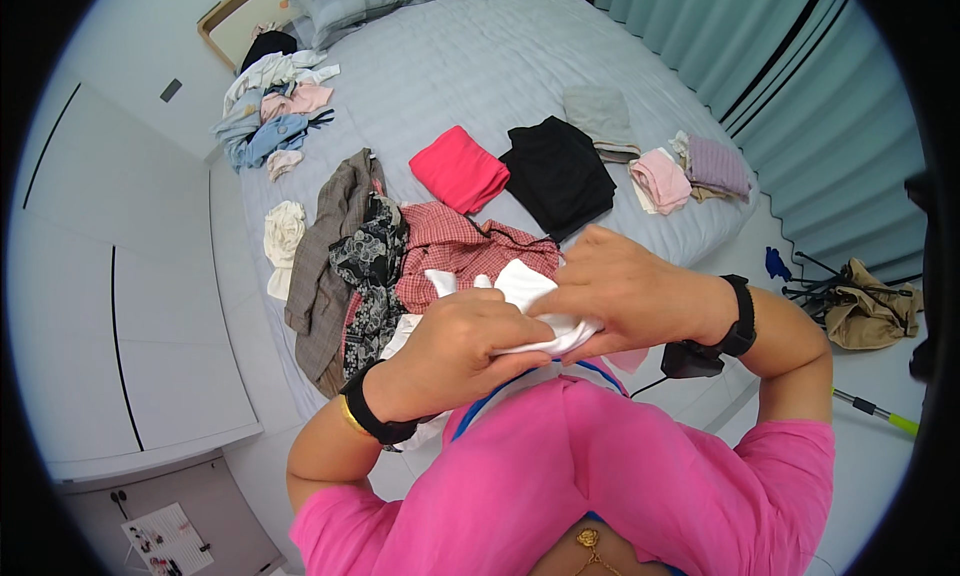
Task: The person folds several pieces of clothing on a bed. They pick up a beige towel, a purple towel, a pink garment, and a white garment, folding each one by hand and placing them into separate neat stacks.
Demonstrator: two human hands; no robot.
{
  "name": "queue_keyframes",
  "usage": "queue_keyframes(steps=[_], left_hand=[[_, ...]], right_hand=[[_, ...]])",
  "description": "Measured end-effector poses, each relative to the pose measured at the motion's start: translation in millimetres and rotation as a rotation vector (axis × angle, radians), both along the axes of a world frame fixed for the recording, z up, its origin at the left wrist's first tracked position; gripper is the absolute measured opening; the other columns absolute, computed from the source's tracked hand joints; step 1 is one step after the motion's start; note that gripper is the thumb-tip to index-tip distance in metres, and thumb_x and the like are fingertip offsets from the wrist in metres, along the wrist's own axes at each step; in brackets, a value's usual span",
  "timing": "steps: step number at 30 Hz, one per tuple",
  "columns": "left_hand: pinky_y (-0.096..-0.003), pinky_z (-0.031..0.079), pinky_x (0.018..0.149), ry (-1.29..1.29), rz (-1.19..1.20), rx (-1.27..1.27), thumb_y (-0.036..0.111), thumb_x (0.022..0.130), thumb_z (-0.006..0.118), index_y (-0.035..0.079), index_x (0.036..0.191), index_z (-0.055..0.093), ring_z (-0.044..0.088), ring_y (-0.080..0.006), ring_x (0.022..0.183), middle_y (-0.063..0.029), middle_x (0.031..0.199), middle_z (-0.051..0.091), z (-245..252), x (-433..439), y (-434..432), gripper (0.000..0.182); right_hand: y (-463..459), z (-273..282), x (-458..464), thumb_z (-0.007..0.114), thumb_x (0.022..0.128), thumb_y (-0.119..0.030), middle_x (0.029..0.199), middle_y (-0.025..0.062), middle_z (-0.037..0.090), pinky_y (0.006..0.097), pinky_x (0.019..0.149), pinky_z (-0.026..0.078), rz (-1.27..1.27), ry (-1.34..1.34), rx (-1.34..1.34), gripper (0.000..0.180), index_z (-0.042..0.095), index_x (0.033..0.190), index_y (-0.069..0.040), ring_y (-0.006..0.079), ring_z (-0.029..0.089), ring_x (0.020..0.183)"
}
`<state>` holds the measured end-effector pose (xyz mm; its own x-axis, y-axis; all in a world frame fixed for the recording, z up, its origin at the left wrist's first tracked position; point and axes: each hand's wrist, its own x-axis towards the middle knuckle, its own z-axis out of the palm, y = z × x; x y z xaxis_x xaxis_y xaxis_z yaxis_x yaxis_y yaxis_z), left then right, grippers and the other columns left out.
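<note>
Both hands grip one white cloth garment (525, 285), held close in front of my pink top. My left hand (469, 332) pinches its lower left side between thumb and fingers. On the right, my right hand (615, 291) has hold of the garment's right side, fingers curled over it. Parts of the cloth are hidden behind the hands. Just beyond lies a red checked garment (442, 253) on the bed. Beside it are a black patterned garment (371, 253) and a grey-brown garment (330, 231).
On the bed (465, 65) lie a folded bright pink garment (459, 169), folded black clothing (559, 174), a grey garment (600, 118), a light pink one (661, 182) and a purple one (716, 167). Loose clothes (270, 114) heap at the left edge. A khaki folded item (870, 306) lies on the floor.
</note>
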<state>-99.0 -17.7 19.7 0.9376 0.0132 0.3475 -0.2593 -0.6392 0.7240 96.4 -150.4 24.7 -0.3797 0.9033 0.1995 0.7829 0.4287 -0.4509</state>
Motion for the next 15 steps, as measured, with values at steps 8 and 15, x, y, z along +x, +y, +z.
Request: queue_keyframes(steps=[8, 15], left_hand=[[-0.0342, 0.039, 0.058, 0.031, 0.052, 0.027, 0.009, 0.070, 0.075, 0.007, 0.081, 0.063, 0.051, -0.0232, 0.064, -0.0042, 0.073, 0.058, 4.1, -10.5, 12.8, 0.017], [-0.0405, 0.043, 0.073, -0.032, 0.240, 0.230, 0.002, 0.062, 0.065, 0.003, 0.091, 0.057, 0.053, -0.0325, 0.081, -0.0124, 0.089, 0.058, -30.6, -7.3, 37.0, 0.030]], right_hand=[[9.1, 12.1, 2.1, 0.070, 0.068, -0.011, 0.080, 0.0079, 0.058, 0.0391, 0.070, 0.045, 0.125, 0.286, -0.312, 0.017, 0.058, 0.080, -0.007, 0.0266, 0.059, 0.079], [-4.5, 62.0, 16.1, 0.064, 0.073, -0.006, 0.074, 0.0048, 0.059, 0.0282, 0.058, 0.044, -0.152, 0.410, -0.310, 0.015, 0.056, 0.085, -0.004, 0.0190, 0.059, 0.065]])
